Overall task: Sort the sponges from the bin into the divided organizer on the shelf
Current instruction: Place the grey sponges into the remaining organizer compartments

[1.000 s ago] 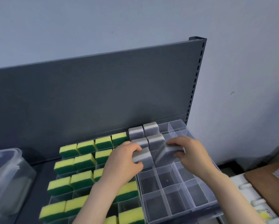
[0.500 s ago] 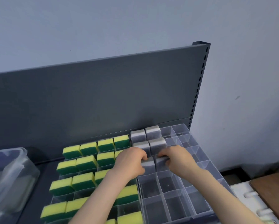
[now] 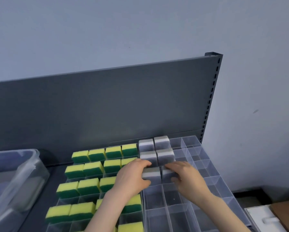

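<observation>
Both hands are working side by side in the middle of the clear divided organizer [image 3: 209, 181], almost touching each other. The left hand [image 3: 132, 178] is gripping a grey sponge [image 3: 151, 175], fingers curling over the top and thumb tucking under the near edge. The right hand [image 3: 189, 180] is pinching a second grey sponge [image 3: 167, 173] right next to it, fingers lying over the top and thumb pressing on the front. Both sponges are sitting in neighbouring compartments, third row from the back, though I can't tell if they're all the way down.

Just behind them, four more grey sponges [image 3: 163, 143] are standing in a tidy two-by-two block against the back of the organizer. The compartments to the right of and in front of the hands are showing only bare plastic.

The whole left side is packing out with yellow-and-green sponges [image 3: 93, 168], yellow side up, in rows running from the back to the near edge, with the left forearm crossing over some of them.

The clear plastic bin [image 3: 21, 171] is sitting on the dark shelf [image 3: 56, 171] off to the left, well apart from the hands; what's inside is looking blurry. The grey back panel [image 3: 106, 106] is rising behind everything, against a pale wall [image 3: 140, 30]. Something white [image 3: 264, 218] is poking in at the bottom right corner.
</observation>
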Demonstrator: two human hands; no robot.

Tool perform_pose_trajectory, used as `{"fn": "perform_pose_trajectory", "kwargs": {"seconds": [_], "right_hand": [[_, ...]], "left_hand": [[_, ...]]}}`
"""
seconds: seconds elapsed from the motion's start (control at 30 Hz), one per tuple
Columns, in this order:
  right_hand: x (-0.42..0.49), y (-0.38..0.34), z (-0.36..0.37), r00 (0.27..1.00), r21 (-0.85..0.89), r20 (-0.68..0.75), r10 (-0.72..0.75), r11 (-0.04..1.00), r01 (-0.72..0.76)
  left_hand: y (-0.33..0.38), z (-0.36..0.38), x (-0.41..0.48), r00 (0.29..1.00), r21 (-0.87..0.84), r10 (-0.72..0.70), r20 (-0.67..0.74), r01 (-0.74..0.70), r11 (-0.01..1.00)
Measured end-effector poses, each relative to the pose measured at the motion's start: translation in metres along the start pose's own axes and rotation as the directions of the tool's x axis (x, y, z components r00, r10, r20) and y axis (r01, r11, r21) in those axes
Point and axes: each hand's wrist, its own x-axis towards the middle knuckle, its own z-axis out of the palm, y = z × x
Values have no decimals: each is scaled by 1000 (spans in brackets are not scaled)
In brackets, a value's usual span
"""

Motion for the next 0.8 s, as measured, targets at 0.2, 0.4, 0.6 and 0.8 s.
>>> {"fn": "perform_pose_trajectory", "kwargs": {"seconds": [0.2, 0.4, 0.6, 0.8], "right_hand": [[3, -25, -26, 981, 201, -191, -24, 977, 63], [21, -74, -9, 966, 219, -28, -258, 941, 258], [25, -126, 23, 890, 180, 181, -419, 904, 389], [27, -187, 43, 839, 128, 227, -495, 869, 478]], "left_hand": [[-6, -27, -33, 967, -45, -88, -240, 80, 996], [-33, -49, -92, 908, 14, -267, -324, 287, 958], [-75, -74, -162, 817, 156, -479, -322, 545, 824], [-120, -102, -220, 717, 168, -612, -334, 684, 709]]}}
